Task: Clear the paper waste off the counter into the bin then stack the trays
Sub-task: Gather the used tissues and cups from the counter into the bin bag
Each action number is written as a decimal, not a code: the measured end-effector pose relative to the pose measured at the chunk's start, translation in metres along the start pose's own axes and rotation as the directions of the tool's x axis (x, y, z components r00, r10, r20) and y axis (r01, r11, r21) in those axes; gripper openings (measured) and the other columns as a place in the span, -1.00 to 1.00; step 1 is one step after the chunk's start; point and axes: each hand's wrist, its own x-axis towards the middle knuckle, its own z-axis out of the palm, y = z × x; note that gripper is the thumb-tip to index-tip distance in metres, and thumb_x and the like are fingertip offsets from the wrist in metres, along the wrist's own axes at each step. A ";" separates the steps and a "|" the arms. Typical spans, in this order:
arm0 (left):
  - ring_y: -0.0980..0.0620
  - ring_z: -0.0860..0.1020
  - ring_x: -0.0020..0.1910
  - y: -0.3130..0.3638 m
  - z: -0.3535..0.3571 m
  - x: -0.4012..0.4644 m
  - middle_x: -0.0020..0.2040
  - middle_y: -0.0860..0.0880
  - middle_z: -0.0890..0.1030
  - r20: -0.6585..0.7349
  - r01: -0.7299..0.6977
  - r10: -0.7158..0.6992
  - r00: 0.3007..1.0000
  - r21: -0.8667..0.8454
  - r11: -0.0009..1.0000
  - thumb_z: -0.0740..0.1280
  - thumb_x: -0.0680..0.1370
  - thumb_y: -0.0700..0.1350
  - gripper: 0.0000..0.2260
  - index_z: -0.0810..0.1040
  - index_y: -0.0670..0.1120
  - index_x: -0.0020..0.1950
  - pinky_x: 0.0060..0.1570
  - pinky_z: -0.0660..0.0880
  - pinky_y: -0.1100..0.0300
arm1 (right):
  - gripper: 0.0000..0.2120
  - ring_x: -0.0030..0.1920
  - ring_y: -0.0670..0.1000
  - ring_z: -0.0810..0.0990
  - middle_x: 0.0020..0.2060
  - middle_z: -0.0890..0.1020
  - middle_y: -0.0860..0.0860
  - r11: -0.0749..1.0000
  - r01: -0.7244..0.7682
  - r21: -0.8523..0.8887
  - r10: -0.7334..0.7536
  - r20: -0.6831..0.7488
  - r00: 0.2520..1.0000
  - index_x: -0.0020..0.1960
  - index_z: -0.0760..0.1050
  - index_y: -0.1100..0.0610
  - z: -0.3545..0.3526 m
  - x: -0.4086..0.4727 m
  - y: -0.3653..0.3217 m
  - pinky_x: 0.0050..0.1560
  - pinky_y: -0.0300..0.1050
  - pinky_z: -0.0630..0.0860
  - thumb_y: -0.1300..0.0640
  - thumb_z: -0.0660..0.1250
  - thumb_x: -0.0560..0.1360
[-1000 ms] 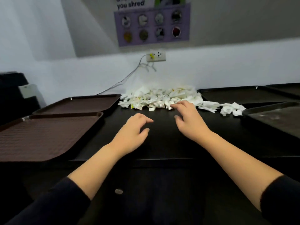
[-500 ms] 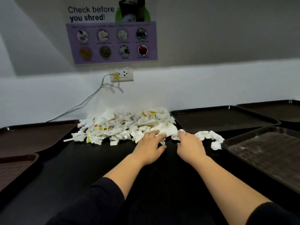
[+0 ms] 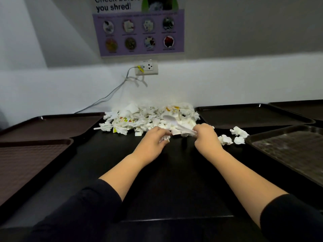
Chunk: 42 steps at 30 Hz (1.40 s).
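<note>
Gripping crumpled paper at frame center, the left hand [image 3: 151, 140] curls its fingers; the right hand [image 3: 206, 137] pinches a white plastic spoon [image 3: 178, 124] beside the paper pile [image 3: 148, 119].

Paper pile [image 3: 148, 119] at back-centre of surface [image 3: 174, 180], against the wall. Two trays at left edge: one [image 3: 52, 124] behind, one [image 3: 26, 165] in front. Trays at right: one [image 3: 248, 114] at back beside the pile, one [image 3: 297, 147] nearer front. Three loose wads [image 3: 234, 137] between pile and right-front tray.
</note>
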 end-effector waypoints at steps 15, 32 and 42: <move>0.26 0.45 0.05 -0.013 -0.155 -0.164 0.06 0.06 0.54 -0.364 0.153 -0.089 0.927 0.152 0.976 0.35 0.52 -0.19 -0.76 0.56 -0.07 0.18 0.10 0.24 0.56 | -0.82 -0.11 0.00 0.44 -0.12 0.49 0.04 0.728 0.271 0.630 -0.249 -0.126 0.960 0.05 0.58 0.20 -0.003 -0.059 -0.198 -0.20 -0.30 0.25 0.32 0.26 0.50; 0.23 0.54 -0.18 -0.067 -0.223 -0.517 -0.15 0.14 0.60 -0.670 0.582 -0.632 0.390 -0.352 0.733 0.32 0.55 -0.16 -0.78 0.53 0.12 0.12 -0.13 0.47 0.41 | -0.87 -0.33 -0.01 0.50 -0.27 0.59 0.08 0.479 -0.096 0.873 -0.654 0.428 0.623 -0.14 0.54 0.08 0.084 -0.281 -0.418 -0.32 -0.10 0.45 0.24 0.28 0.53; 0.06 0.46 0.22 -0.149 -0.124 -0.674 0.26 -0.02 0.49 -0.309 0.802 -0.951 0.028 -0.561 0.206 0.28 0.57 -0.14 -0.61 0.37 -0.10 0.40 0.13 0.38 0.28 | -0.89 -0.21 0.13 0.57 -0.14 0.64 0.26 0.703 -0.385 0.598 -0.492 0.800 0.343 -0.15 0.56 0.18 0.232 -0.383 -0.432 -0.22 -0.03 0.49 0.30 0.29 0.51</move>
